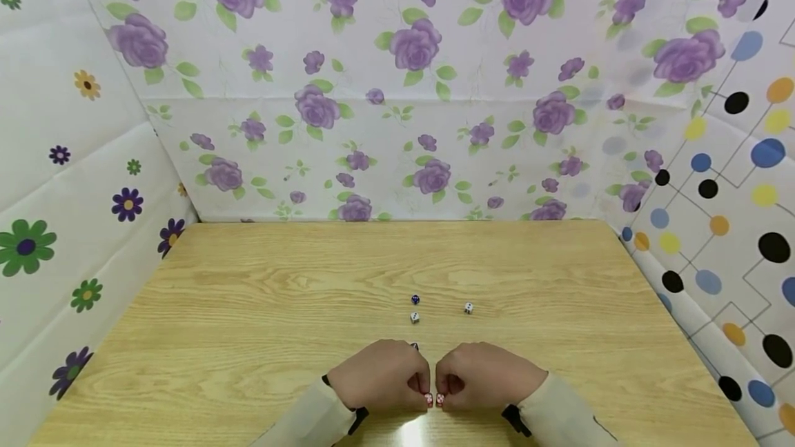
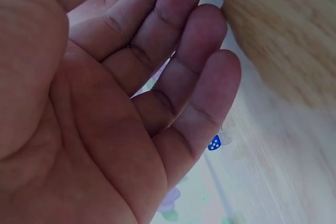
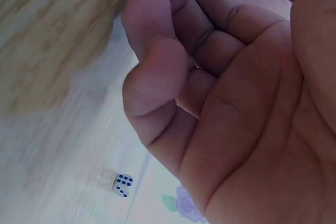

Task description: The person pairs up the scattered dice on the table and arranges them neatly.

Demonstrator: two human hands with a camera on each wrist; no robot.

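Note:
Side by side near the table's front edge, both hands pinch small red-and-white dice between thumb and forefinger. My left hand [image 1: 381, 372] holds the left die [image 1: 428, 400]; my right hand [image 1: 491, 376] has the right die [image 1: 440, 400]. A narrow gap separates the two dice, which are low by the tabletop. Both wrist views show palms and curled fingers, with the pinched dice hidden. Just beyond the left knuckles, a dark die [image 1: 414, 346] is mostly covered by that hand.
Farther back on the wooden table [image 1: 279, 281] lie a blue die [image 1: 415, 299], a white die [image 1: 415, 318] in front of it, and another white die [image 1: 468, 308] to the right. Patterned cloth walls [image 1: 373, 130] enclose the table's back and sides.

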